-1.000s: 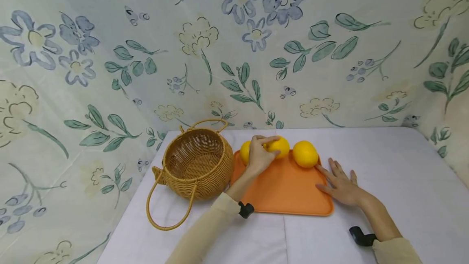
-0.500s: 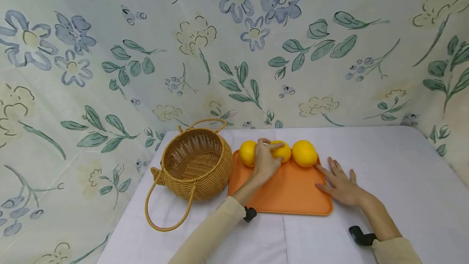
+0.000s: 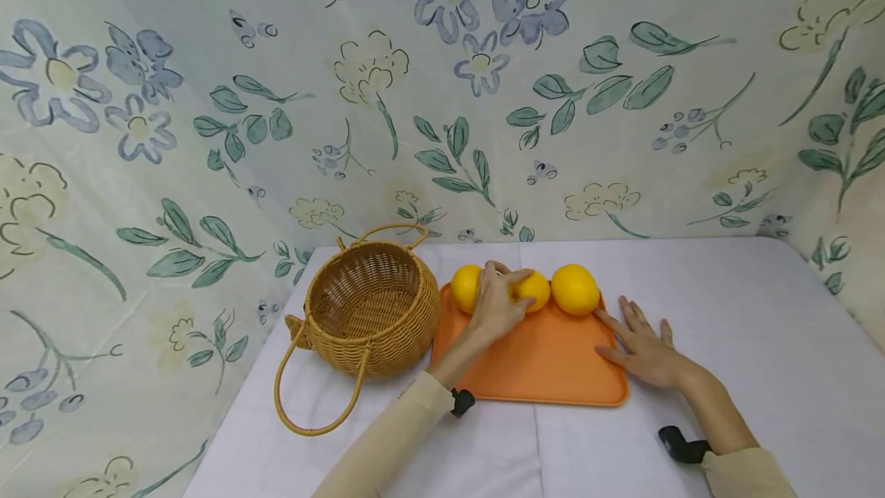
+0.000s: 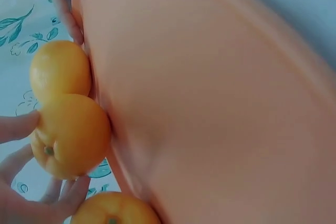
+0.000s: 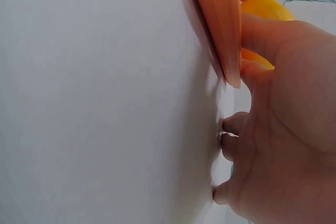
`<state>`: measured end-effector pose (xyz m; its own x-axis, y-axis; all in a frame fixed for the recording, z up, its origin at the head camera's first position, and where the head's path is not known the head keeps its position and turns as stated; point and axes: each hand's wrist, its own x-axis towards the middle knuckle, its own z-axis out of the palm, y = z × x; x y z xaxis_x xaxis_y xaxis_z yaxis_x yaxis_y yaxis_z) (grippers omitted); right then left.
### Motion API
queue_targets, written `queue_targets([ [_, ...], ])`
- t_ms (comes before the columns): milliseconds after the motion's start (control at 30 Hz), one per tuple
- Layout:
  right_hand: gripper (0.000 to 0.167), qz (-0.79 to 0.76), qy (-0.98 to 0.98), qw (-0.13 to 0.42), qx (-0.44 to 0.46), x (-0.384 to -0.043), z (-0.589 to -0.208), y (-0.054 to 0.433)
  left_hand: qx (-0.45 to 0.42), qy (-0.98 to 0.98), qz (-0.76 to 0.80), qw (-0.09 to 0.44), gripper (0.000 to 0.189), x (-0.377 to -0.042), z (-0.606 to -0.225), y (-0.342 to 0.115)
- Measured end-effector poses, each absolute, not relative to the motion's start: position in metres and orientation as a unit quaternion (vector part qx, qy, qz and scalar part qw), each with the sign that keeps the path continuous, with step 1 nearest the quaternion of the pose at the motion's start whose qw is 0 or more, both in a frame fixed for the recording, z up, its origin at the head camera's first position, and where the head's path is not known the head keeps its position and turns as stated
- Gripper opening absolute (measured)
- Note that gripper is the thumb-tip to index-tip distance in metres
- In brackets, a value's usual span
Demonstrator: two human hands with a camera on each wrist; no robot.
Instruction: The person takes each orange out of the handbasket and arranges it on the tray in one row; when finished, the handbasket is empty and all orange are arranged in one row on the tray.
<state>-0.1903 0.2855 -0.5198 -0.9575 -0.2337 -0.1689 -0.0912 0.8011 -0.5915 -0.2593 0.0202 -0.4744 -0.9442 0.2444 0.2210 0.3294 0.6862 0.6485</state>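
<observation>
Three oranges sit in a row along the far edge of an orange tray. My left hand reaches over the tray and holds the middle orange, thumb on one side and fingers on the other. In the left wrist view, that middle orange shows its stem dimple between the fingertips. The left-hand orange is partly covered by the hand. Beside the tray's right edge, my right hand lies with fingers spread, thumb and index finger at the rim near the right-hand orange.
A round wicker basket stands just left of the tray, its two handles folded outward and its inside bare. White cloth covers the table. A floral curtain hangs behind and along the left.
My left hand and the middle orange have come slightly down and right onto the tray's far edge, uncovering more of the left orange. The right hand stays put.
</observation>
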Motion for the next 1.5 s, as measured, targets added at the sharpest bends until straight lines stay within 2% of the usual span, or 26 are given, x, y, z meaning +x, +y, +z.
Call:
queue_targets([
  [333, 0.081, -0.308, 0.94, 0.118, -0.087, -0.189, -0.518, 0.284, -0.197, -0.92, -0.337, -0.036, 0.05, -0.264, -0.469, 0.008],
  [467, 0.081, -0.308, 0.94, 0.117, -0.087, -0.189, -0.517, 0.284, -0.208, -0.928, -0.304, -0.05, 0.054, -0.265, -0.47, 0.007],
  [700, 0.08, -0.308, 0.94, 0.113, -0.089, -0.189, -0.517, 0.284, -0.217, -0.908, -0.346, -0.092, 0.048, -0.264, -0.467, 0.007],
  [833, 0.08, -0.307, 0.941, 0.112, -0.088, -0.19, -0.519, 0.284, -0.225, -0.906, -0.345, -0.096, 0.047, -0.264, -0.468, 0.008],
  [1067, 0.081, -0.305, 0.942, 0.112, -0.087, -0.19, -0.52, 0.285, -0.24, -0.92, -0.291, -0.106, 0.064, -0.264, -0.47, 0.008],
  [1233, 0.081, -0.306, 0.941, 0.111, -0.087, -0.19, -0.521, 0.286, -0.254, -0.917, -0.288, -0.106, 0.062, -0.264, -0.469, 0.009],
  [1500, 0.082, -0.304, 0.942, 0.111, -0.088, -0.19, -0.522, 0.286, -0.217, -0.934, -0.277, -0.058, 0.065, -0.262, -0.473, 0.013],
])
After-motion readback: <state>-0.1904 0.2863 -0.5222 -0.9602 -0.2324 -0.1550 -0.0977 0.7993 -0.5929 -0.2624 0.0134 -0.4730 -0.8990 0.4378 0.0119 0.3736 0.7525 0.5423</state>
